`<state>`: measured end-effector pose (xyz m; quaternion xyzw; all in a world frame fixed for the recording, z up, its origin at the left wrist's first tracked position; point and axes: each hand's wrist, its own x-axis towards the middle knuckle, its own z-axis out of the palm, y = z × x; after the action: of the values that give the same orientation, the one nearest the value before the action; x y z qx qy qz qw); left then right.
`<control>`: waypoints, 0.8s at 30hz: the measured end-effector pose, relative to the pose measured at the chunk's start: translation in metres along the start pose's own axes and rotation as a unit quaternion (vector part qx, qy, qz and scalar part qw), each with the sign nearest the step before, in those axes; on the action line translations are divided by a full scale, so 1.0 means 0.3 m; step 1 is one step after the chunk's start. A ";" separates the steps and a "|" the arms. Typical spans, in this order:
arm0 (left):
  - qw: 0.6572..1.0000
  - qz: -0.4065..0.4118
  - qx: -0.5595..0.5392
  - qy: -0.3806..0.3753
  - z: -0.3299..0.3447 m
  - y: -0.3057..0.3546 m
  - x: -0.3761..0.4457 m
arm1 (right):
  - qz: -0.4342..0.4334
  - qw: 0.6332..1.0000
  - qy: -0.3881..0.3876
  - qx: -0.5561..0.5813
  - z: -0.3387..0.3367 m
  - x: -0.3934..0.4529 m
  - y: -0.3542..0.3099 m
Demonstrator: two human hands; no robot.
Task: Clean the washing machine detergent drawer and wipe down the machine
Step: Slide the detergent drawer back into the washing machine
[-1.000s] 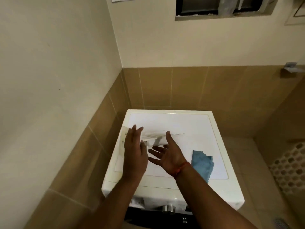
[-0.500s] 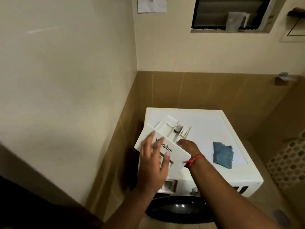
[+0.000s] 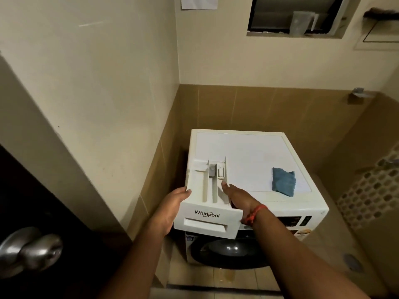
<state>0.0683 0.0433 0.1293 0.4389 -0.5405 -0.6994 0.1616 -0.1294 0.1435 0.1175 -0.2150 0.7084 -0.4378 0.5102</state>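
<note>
The drawer (image 3: 207,197) is out of the washing machine (image 3: 248,152) and held up in the lower middle of the frame, in front of the machine's top. Its front panel faces the camera and its open boxes face up.

The left hand (image 3: 170,210) grips the drawer's left side, with fingers curled over the left edge near the front panel. The right hand (image 3: 236,198) grips the right side, with the thumb hooked over the right wall and the other fingers hidden below. A red string is tied on that wrist.

The drawer looks like hard white plastic. It is probably light and stiff, so it should not bend. It may be slippery if soap or water is left inside, but the picture does not show whether it is wet. The thin walls between the boxes and the small grey cap (image 3: 212,170) near the back look like parts that could snap or pop off, so they are poor places to hold. The two long sides, where the hands are now, look best. Keeping it flat should stop any drips.

A blue cloth (image 3: 283,181) lies crumpled on the right part of the machine's top, well apart from the drawer. It looks soft and easy to pinch up. The wiping looks not yet done.

A door knob (image 3: 30,251) shows in the lower left of the frame.
</note>
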 end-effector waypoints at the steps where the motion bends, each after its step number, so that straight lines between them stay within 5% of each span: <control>1: 1.000 0.000 -0.008 0.018 0.000 -0.027 -0.012 | 0.015 1.000 -0.013 0.023 -0.001 -0.005 0.026; 7: 0.998 -0.021 -0.052 0.036 0.048 -0.208 -0.122 | 0.001 0.999 -0.032 -0.034 -0.014 -0.137 0.166; 13: 0.995 -0.043 -0.058 0.065 0.094 -0.350 -0.240 | 0.004 0.986 -0.077 0.146 -0.022 -0.219 0.341; 24: 0.991 -0.077 -0.002 0.110 0.091 -0.495 -0.308 | -0.057 0.991 -0.030 0.114 0.109 -0.313 0.587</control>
<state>0.1357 0.1787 0.0375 0.5530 -0.4822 -0.6588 0.1664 -0.0382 0.2932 0.0167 -0.2086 0.6250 -0.5374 0.5264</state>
